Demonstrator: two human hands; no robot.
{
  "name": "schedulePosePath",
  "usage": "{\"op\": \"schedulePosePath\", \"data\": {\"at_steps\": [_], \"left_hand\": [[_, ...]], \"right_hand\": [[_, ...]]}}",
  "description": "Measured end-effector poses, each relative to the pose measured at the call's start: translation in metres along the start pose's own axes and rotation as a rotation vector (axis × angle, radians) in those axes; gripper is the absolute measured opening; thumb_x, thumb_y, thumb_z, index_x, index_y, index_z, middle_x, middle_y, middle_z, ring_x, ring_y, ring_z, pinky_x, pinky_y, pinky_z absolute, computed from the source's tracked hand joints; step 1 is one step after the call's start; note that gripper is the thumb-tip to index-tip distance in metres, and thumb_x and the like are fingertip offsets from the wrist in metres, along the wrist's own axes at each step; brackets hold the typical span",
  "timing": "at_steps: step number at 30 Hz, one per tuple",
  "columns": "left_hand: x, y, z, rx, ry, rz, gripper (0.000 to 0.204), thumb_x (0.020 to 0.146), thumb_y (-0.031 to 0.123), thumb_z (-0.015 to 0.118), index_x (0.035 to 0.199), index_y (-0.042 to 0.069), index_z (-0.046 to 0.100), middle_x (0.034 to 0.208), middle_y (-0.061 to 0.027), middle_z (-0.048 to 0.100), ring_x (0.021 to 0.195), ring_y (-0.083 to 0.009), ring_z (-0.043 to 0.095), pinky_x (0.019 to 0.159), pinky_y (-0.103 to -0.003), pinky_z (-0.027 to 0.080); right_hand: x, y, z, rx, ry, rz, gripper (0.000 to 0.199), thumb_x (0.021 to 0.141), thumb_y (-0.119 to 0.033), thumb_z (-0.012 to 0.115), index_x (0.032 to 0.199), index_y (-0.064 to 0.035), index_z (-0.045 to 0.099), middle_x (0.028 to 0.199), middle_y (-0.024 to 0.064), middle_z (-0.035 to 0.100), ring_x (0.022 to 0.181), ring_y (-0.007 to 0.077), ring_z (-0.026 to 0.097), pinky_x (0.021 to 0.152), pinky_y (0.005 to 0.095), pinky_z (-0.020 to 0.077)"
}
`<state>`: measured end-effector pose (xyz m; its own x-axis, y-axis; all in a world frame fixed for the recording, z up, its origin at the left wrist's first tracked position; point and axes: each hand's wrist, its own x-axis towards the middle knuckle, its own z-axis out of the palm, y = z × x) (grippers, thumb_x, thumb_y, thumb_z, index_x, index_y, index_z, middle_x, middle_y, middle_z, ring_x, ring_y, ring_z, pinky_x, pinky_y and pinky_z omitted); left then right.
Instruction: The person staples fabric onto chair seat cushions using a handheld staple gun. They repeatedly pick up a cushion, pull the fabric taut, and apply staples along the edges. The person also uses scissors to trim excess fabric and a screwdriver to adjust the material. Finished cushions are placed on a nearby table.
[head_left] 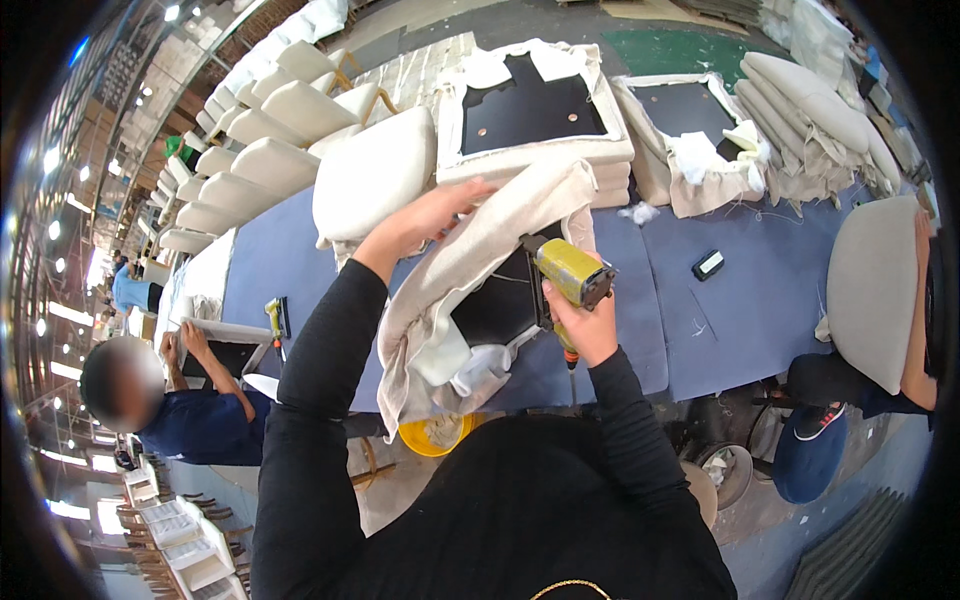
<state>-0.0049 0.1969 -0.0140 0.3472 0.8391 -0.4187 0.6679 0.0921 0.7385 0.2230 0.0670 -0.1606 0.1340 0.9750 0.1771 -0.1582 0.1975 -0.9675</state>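
Note:
A fabric-covered chair cushion (440, 262) lies tilted on the table in front of me, its dark underside and loose beige cloth facing me. My left hand (437, 215) holds its far left edge, with the fingertips partly hidden behind the cloth. In my right hand (588, 326) is a yellow staple gun (570, 270), its nose against or just above the cushion's right edge; contact cannot be made out. An orange-ended hose fitting hangs below the gun's handle. White padding (440, 355) and clear plastic (483, 372) poke out at the cushion's near side.
Stacked cushions with black undersides (535, 145) stand beyond, beside a pale cushion (375, 175). A black object (708, 265) lies on the blue table (620, 355). At left, a co-worker (200, 425) handles a panel near another staple gun (277, 318). A yellow bucket (408, 440) stands below.

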Motion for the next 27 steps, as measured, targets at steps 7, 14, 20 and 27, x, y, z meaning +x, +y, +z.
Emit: {"op": "schedulePosePath", "data": {"at_steps": [7, 14, 20, 27], "left_hand": [[-0.019, -0.005, 0.038, 0.569, 0.258, 0.336, 0.061, 0.120, 0.040, 0.040, 0.176, 0.020, 0.027, 0.155, -0.0303, 0.058, 0.139, -0.0508, 0.059, 0.117, -0.052, 0.047], [-0.031, -0.004, 0.049, 0.739, 0.320, 0.362, 0.072, 0.110, 0.031, 0.062, 0.174, 0.043, 0.030, 0.132, -0.0262, 0.063, 0.112, -0.0500, 0.070, 0.096, -0.059, 0.058], [-0.031, 0.002, 0.047, 0.737, 0.295, 0.363, 0.085, 0.102, 0.022, 0.070, 0.174, 0.043, 0.029, 0.136, -0.0281, 0.061, 0.113, -0.0510, 0.070, 0.098, -0.057, 0.058], [-0.041, 0.012, 0.053, 0.741, 0.243, 0.275, 0.102, 0.093, 0.008, 0.072, 0.175, 0.043, 0.023, 0.147, -0.0326, 0.056, 0.115, -0.0535, 0.071, 0.103, -0.055, 0.059]], "right_hand": [[-0.008, 0.035, 0.003, 0.033, -0.107, 0.460, 0.037, 0.101, -0.033, 0.084, 0.117, -0.0022, 0.071, 0.081, 0.0011, 0.065, 0.062, 0.0118, 0.064, 0.057, 0.0271, 0.0514], [-0.012, 0.003, -0.007, -0.002, -0.077, 0.250, 0.033, 0.100, -0.026, 0.085, 0.116, 0.0002, 0.073, 0.102, 0.0077, 0.077, 0.091, 0.0178, 0.075, 0.083, 0.0346, 0.0584], [-0.002, 0.012, -0.002, -0.242, -0.074, -0.121, 0.036, 0.093, -0.023, 0.087, 0.116, 0.0016, 0.077, 0.106, 0.0138, 0.080, 0.095, 0.0265, 0.078, 0.087, 0.0399, 0.0580], [-0.002, -0.001, 0.005, -0.377, -0.143, -0.188, 0.032, 0.093, -0.028, 0.085, 0.114, -0.0042, 0.079, 0.108, 0.0158, 0.077, 0.103, 0.0336, 0.073, 0.093, 0.0446, 0.0548]]}}
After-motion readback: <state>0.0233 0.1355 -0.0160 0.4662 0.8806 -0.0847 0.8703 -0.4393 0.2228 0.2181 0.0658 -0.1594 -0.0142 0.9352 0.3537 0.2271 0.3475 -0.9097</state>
